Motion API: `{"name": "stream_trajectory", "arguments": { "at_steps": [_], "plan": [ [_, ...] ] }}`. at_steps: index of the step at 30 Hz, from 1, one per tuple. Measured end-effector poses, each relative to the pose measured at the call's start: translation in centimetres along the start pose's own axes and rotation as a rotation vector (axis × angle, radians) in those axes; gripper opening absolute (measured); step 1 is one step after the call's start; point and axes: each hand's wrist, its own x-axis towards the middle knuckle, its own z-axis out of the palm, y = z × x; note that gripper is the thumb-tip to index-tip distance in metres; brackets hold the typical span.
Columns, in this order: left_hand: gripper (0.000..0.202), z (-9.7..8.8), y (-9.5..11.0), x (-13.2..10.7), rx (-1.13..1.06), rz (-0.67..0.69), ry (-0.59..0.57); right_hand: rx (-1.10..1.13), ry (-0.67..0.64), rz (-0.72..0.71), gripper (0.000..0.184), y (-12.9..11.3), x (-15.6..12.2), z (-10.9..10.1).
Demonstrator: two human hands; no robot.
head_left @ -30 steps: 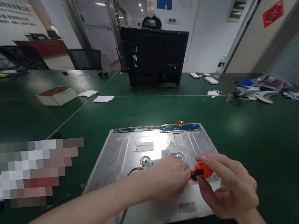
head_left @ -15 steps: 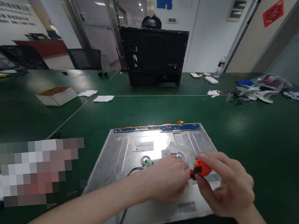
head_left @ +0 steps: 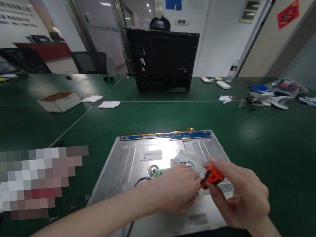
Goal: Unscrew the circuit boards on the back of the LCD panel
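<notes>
A silver metal panel (head_left: 128, 161) lies flat on the green table in front of me, with a blue circuit strip (head_left: 165, 135) along its far edge. My right hand (head_left: 239, 196) is closed round an orange-and-black screwdriver handle (head_left: 211, 176), held upright over the panel's right middle. My left hand (head_left: 177, 188) rests on the panel beside it, fingers curled and pinched near the tool's tip, partly covering a small green board (head_left: 159, 172). What the left fingers hold is hidden. A black cable (head_left: 127, 232) runs under my left forearm.
A black monitor back shell (head_left: 164, 59) stands upright at the far middle, a person's head just behind it. A cardboard box (head_left: 59, 100) and paper scraps lie far left. Bags, tools and white parts (head_left: 276, 96) are scattered far right. A blurred patch covers the near left.
The screwdriver handle has turned and tipped slightly in my right hand, and that hand's fingers have shifted on it. My left hand and the panel have stayed put.
</notes>
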Motion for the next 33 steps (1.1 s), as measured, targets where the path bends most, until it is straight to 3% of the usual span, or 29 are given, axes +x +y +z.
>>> {"name": "stream_trajectory", "arguments": {
  "at_steps": [9,15,22,33],
  "plan": [
    [0.015,0.5,-0.4,0.1,-0.071,0.029,-0.01,0.003,0.025,-0.001,0.035,0.0,-0.1,-0.1],
    [0.004,-0.1,-0.1,0.2,-0.001,0.013,-0.063,-0.007,0.029,-0.003,0.035,0.0,-0.2,0.1],
    [0.006,-0.5,0.2,0.1,-0.018,-0.013,-0.057,-0.029,0.048,0.011,0.034,0.1,-0.5,0.2],
    [0.014,-0.2,-0.1,0.2,-0.069,-0.005,-0.049,-0.016,-0.01,0.026,0.043,0.2,-0.3,-0.1]
  ]
}}
